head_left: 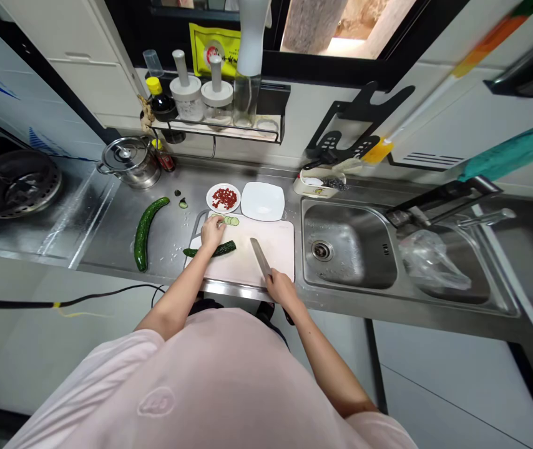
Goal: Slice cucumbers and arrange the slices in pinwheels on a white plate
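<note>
A white cutting board (273,249) lies on the counter. Over its upper left part is my left hand (213,231), its fingers closed together on the end of a row of thin cucumber slices (231,221). A cut length of dark green cucumber (224,248) rests below that hand, partly hidden by my wrist. My right hand (281,289) grips the handle of a kitchen knife (260,256); its blade points up and left over the board. To the left, a whole curved cucumber (141,240) lies on the steel, with cut-off cucumber ends (183,203) beyond it.
Behind the board stand a plate of chopped red pieces (224,198) and a white square plate (263,201). A sink (351,249) is on the right, with a plastic bag (428,259) beside it. A lidded pot (133,163) and a wok (11,184) stand left.
</note>
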Available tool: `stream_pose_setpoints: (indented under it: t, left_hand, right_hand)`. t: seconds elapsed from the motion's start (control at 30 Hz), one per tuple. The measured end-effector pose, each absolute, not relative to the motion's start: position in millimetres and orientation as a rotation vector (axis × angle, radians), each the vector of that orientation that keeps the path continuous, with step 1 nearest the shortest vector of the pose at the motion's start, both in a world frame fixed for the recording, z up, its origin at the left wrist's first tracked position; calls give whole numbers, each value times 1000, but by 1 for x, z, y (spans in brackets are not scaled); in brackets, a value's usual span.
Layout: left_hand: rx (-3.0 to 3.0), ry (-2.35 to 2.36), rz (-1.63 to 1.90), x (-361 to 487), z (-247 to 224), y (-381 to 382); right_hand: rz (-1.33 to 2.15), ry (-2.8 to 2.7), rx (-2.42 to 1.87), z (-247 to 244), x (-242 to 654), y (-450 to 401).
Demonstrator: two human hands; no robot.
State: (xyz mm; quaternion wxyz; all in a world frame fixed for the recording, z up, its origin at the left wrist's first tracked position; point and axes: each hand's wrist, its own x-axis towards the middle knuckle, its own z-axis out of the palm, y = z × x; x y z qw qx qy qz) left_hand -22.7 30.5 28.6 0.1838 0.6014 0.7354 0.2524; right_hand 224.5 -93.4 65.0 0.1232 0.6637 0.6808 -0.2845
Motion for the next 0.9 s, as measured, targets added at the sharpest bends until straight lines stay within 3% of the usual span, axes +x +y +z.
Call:
stream_pose_setpoints:
  t: [0.9]
  left_hand:
    - [1971, 1781, 586, -16, 37, -30]
  right_hand:
    - [-873, 2039, 1888, 67, 203, -82]
